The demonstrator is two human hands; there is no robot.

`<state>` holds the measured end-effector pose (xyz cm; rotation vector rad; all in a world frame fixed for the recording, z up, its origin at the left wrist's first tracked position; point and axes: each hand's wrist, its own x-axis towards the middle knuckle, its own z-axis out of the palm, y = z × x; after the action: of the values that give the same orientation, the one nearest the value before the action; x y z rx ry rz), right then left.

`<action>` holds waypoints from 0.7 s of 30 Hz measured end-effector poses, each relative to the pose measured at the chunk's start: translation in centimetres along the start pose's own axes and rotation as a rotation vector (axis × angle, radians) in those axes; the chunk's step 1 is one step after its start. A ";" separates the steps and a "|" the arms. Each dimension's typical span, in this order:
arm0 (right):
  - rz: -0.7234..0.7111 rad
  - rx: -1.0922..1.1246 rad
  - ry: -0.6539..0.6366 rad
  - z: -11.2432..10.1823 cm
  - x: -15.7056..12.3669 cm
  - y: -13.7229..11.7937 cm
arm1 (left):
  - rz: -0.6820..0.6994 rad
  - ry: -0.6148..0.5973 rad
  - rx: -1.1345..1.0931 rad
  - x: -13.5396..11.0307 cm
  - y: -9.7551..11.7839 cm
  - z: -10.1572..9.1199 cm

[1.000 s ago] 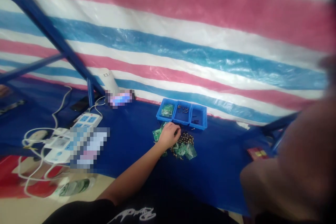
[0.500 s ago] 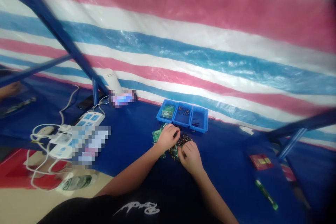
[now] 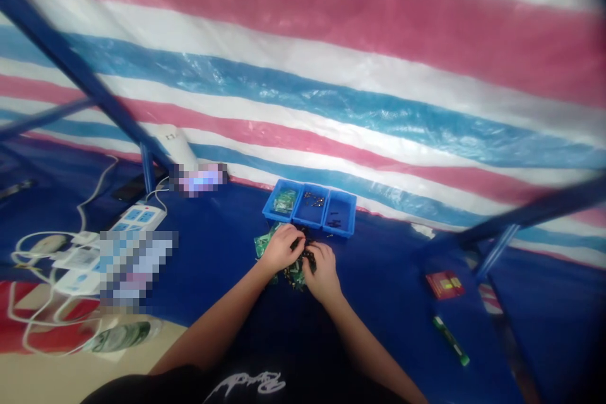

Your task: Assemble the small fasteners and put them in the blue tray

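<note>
My left hand and my right hand rest close together on a pile of small green circuit boards and dark little parts on the blue cloth. Both hands have their fingers curled down into the pile; what they hold is too small to make out. Green boards stick out to the left of my left hand. Just behind the hands stand three joined blue bins: the left one holds green boards, the other two hold small dark parts.
White power strips with tangled white cables lie at the left. A red card and a green pen lie at the right. Blue metal struts cross left and right before a striped tarpaulin wall.
My right hand came down from close to the camera at the right and joined my left hand on the pile. The view has shifted slightly.
</note>
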<state>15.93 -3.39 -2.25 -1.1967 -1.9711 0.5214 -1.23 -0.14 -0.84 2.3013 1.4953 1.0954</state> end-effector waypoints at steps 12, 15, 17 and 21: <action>-0.051 0.078 -0.004 0.0 0.3 0.4 | -0.020 -0.046 0.007 -0.1 0.6 -0.1; -0.065 0.063 -0.023 0.0 0.2 0.6 | -0.024 -0.046 0.019 -0.2 0.7 0.1; -0.062 0.048 -0.009 0.0 0.2 0.7 | -0.001 -0.046 0.004 -0.2 0.7 0.2; -0.061 0.035 -0.002 -0.2 0.3 0.2 | 0.012 -0.056 -0.018 -0.2 0.7 0.3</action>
<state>16.16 -3.08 -2.14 -1.1115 -1.9854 0.5238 -0.52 -0.54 -0.76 2.3123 1.4467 1.0347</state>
